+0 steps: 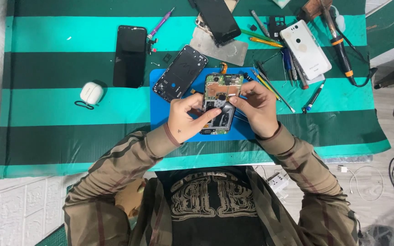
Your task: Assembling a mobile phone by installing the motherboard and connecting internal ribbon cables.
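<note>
Single view, head-mounted, looking almost straight down from above the person's chest. Far table edge runs along the frame top, torso fills the bottom centre. Mid-range: the whole green striped table cover (60, 105) fits across, with the blue work mat (160, 114) at centre. Floor shows in a strip down the right edge. No second view, so no overlap.

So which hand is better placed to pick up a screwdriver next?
Probably the right. The screwdrivers lie just beyond the right hand, whose fingers only pinch at the opened phone; the left hand wraps around the phone, steadying it.
</note>
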